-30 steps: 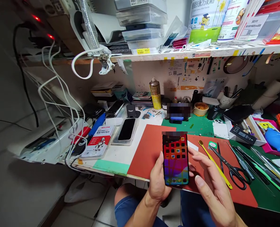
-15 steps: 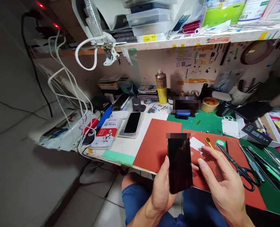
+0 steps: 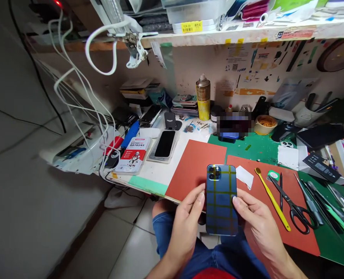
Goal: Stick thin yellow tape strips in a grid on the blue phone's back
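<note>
A blue smartphone (image 3: pixel 222 205) is held upright above the table's front edge, its back towards me. The camera lenses sit at its upper left, and greenish-yellow strips cross its back in a grid. My left hand (image 3: pixel 186 221) pinches the left edge between thumb and fingers. On the opposite edge, my right hand (image 3: pixel 256 221) grips with the thumb on the back. The phone's screen side is hidden. Just beyond it lies a white paper piece (image 3: pixel 244 176). A yellow brush (image 3: pixel 272 197) and black scissors (image 3: pixel 295 209) rest on the red mat to the right.
Red mats (image 3: pixel 193 164) lie on a green cutting mat (image 3: pixel 247 149). Another phone (image 3: pixel 164 143) sits on a clear case, beside a battery box (image 3: pixel 133 155). A spray can (image 3: pixel 203 97) stands behind. Tweezers and similar tools (image 3: pixel 329 209) lie right. A shelf (image 3: pixel 207 37) overhangs the table.
The phone has been turned over, from its dark screen to its blue back. My right hand has closed on its right edge. The view has shifted slightly.
</note>
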Demonstrator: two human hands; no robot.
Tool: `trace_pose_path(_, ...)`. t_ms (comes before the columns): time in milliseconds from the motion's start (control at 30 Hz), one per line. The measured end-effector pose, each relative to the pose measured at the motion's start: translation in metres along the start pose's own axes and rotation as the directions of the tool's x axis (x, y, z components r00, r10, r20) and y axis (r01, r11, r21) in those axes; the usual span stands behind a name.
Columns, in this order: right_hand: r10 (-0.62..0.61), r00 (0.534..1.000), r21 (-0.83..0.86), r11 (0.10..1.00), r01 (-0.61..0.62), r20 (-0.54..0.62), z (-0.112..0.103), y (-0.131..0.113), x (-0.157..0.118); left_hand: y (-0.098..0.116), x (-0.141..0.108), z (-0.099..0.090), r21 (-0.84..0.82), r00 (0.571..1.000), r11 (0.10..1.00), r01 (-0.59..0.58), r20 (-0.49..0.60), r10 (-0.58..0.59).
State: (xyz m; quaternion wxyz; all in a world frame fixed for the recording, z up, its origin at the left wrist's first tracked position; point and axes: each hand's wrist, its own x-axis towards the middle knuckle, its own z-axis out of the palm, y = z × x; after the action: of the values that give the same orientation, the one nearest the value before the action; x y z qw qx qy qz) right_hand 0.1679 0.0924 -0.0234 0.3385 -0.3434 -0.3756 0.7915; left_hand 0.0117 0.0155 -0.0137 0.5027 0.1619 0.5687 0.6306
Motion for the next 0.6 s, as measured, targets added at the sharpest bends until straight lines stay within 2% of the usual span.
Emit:
trace_pose_path(133, 0.101, 0.993, 0.111, 0.988, -0.107, 0.06, 0.002, 0.001, -0.008, 0.014, 0.003, -0.008, 0.114, 0.997, 0.993, -0.012, 0.073, 0.003)
trace_pose_path(333, 0.162, 0.983, 0.143, 0.975, -0.173, 0.085, 0.003, 0.003, -0.014, 0.03, -0.005, -0.004, 0.318, 0.999, 0.947, -0.031, 0.044, 0.018)
trace_pose_path(433, 0.167, 0.983, 0.141, 0.974, -0.177, 0.083, 0.002, 0.003, -0.016, 0.03, -0.008, -0.005, 0.343, 0.998, 0.939, -0.021, 0.062, -0.001)
trace_pose_path(600, 0.163, 0.986, 0.116, 0.979, -0.167, 0.044, 0.0, 0.003, -0.021, 0.032, -0.004, -0.005, 0.267, 0.998, 0.963, -0.037, 0.056, 0.023)
